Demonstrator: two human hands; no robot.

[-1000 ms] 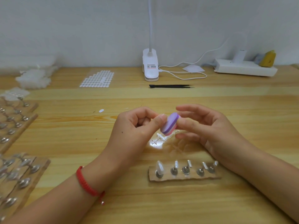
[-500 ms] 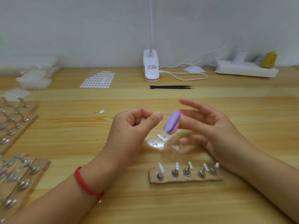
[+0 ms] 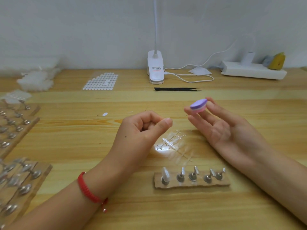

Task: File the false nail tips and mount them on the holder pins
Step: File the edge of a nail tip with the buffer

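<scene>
Table: we're over a wooden table [image 3: 166, 213], everything laid within easy reach of both arms

Filled boards: off to our left sit holder boards [image 3: 20, 178] already loaded, parked aside to keep the middle free

Right hand: the right hand [image 3: 222, 130] is turned palm up with the lower fingers spread wide, while thumb and fingertips pinch the buffer block; we judge it's lifted away to let us check the work

Left hand: the left hand [image 3: 142, 133] is curled tight, thumb pressed on the forefinger like a pinch; whether a clear tip sits in there we cannot tell

Holder strip: the cardboard holder strip [image 3: 191, 185] lies just in front of us, its five holder pins [image 3: 180, 177] tilted up for mounting

Nail tips: the clear sprue of false nail tips [image 3: 172, 143] lies on the table between the hands, just beyond the strip

Buffer block: purple over pink, the buffer block [image 3: 198, 105] rides high, well apart from the left thumb

Mounted tip: one mounted tip [image 3: 165, 173] stands on the leftmost pin; four look unfilled, so plenty remains
</scene>
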